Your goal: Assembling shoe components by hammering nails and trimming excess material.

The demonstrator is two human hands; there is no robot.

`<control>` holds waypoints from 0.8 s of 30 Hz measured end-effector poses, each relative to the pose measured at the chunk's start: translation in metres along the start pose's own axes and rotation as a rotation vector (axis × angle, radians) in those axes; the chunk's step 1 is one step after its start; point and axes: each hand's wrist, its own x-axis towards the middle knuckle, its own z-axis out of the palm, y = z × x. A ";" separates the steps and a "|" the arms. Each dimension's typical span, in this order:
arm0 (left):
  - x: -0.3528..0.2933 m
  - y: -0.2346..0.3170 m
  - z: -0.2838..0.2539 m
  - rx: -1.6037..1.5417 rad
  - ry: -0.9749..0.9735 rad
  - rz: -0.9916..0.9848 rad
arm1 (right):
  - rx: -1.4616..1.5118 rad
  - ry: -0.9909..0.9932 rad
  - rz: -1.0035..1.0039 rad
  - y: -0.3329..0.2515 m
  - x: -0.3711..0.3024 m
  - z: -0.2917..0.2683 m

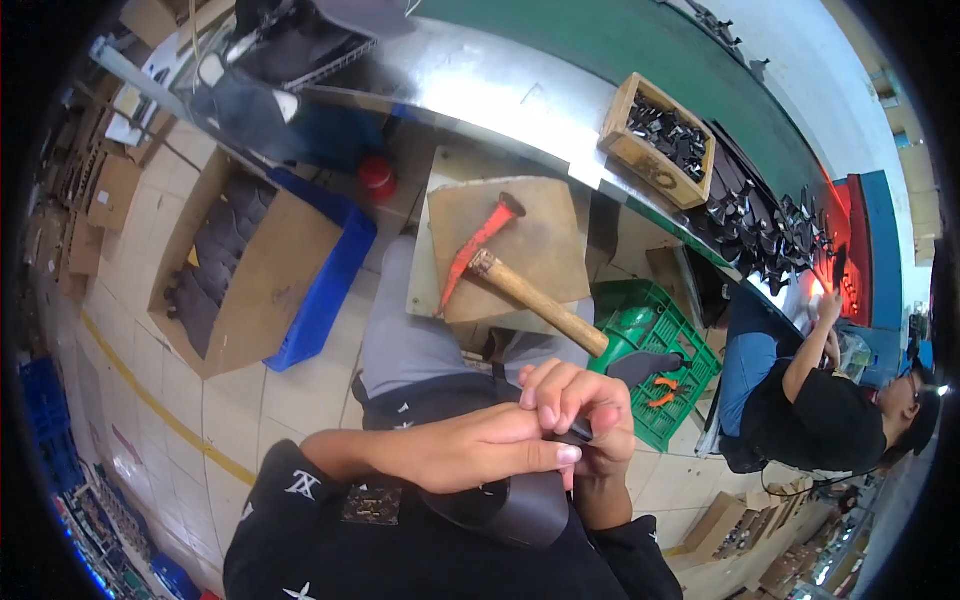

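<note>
Close to my body, both hands meet on a dark, smooth, curved flat piece (535, 510) that looks like an insole. My left hand (465, 450) lies across it from the left, thumb and fingers closed near its upper end. The fingers of my right hand (588, 410) curl round that same end, where a small dark part shows between them; its kind is hidden. Beyond my hands, a hammer (540, 300) with a wooden handle and a red-orange head rests on a tan board (550, 225) over my knees. Neither hand touches the hammer.
A green crate (690, 405) at right holds orange-handled pliers (664, 392) and a dark sole-shaped piece (640, 368). The metal-edged bench bears a wooden box (650, 172) of small dark parts. A cardboard box (265, 300) and blue crate (325, 290) stand left. A co-worker (815, 415) sits right.
</note>
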 end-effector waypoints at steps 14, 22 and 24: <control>-0.082 0.143 -0.199 0.851 1.612 1.035 | -1.400 1.065 -0.430 -0.128 0.030 -0.213; -0.095 0.102 -0.204 1.250 2.006 0.703 | -1.832 0.973 -0.271 -0.212 0.063 -0.346; -0.080 0.098 -0.187 1.370 1.991 0.695 | -1.705 1.021 -0.522 -0.242 0.076 -0.337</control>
